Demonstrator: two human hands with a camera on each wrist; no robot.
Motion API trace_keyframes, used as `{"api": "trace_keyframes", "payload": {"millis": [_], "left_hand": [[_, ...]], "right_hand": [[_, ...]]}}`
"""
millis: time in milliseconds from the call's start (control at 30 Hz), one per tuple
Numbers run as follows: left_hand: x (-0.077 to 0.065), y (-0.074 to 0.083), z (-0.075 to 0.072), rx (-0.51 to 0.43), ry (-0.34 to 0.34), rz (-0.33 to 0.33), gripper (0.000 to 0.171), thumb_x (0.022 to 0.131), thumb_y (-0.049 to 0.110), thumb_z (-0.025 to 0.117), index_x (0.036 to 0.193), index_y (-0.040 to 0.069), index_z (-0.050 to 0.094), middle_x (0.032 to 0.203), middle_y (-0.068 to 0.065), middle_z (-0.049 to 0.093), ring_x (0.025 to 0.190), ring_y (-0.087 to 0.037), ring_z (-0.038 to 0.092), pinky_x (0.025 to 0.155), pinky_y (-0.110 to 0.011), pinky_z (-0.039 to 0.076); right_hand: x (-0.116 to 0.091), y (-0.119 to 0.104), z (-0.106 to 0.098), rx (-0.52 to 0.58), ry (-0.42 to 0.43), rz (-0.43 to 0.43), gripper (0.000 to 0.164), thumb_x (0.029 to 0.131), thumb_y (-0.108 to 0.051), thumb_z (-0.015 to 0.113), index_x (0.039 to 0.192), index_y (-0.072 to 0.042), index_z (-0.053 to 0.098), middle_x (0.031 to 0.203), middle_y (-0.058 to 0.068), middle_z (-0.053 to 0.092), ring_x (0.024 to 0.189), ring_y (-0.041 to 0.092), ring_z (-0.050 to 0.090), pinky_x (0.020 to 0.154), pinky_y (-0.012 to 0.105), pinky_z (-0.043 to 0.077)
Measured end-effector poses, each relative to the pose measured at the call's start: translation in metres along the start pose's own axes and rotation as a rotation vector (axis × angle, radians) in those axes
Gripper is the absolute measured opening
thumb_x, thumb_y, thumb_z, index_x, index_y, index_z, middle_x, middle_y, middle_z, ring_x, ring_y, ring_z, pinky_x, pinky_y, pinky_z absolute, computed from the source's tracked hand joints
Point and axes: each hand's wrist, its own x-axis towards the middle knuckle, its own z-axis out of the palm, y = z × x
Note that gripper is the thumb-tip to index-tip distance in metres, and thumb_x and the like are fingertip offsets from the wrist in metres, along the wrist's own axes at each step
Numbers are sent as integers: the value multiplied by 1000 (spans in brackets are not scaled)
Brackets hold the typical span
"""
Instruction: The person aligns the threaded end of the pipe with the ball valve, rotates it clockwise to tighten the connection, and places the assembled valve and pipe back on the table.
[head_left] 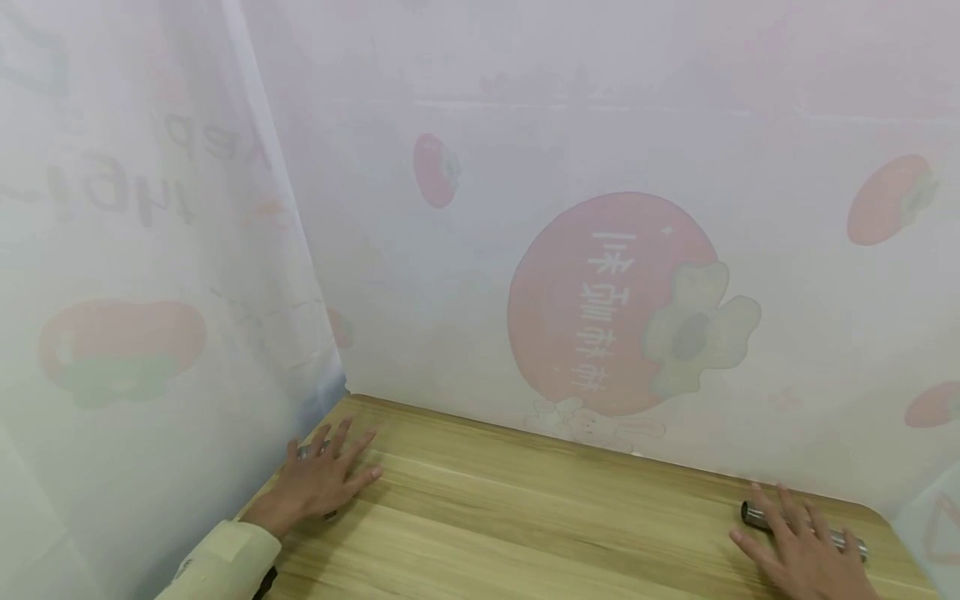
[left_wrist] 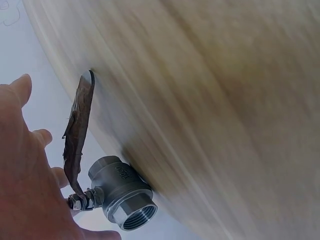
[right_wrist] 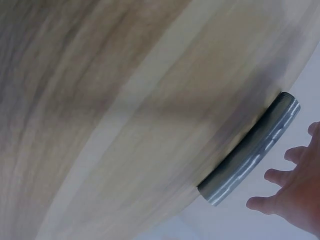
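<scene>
My left hand (head_left: 318,479), fingers spread, is over a metal ball valve (left_wrist: 120,187) near the table's left edge. In the left wrist view the valve's threaded opening and its long lever handle (left_wrist: 77,130), in a dark wrinkled cover, can be seen; the fingers are not curled round either. On the right, my right hand (head_left: 810,554) hovers over a short metal pipe (right_wrist: 250,150) with a threaded end. Its fingers are spread and a gap shows between them and the pipe in the right wrist view. From the head, each hand partly hides the thing under it.
The wood-grain table (head_left: 480,517) stretches between the two hands. A pale curtain (head_left: 420,283) printed with red fruit hangs along its back edge. Another curtain panel (head_left: 120,250) hangs at the left side.
</scene>
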Motion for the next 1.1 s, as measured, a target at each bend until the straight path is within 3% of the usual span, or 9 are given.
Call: {"api": "trace_keyframes", "payload": {"millis": [433,1100], "left_hand": [[-4,-1,-5,-5,18,-2,70,111,58,53,169,21,41,174,-30,31,151,-63,38,107,-92,38],[-6,-8,-2,-17,10,-18,66,112,56,52,169,22,42,175,-29,28,150,-63,39,103,-93,40]], "right_hand": [[2,14,6,15,-30,33,96,106,-79,38,176,-20,9,163,45,30,136,79,33,96,102,23],[1,36,17,-30,-109,115,108,101,-89,31,172,-8,20,160,45,33,132,74,40,89,97,35]]}}
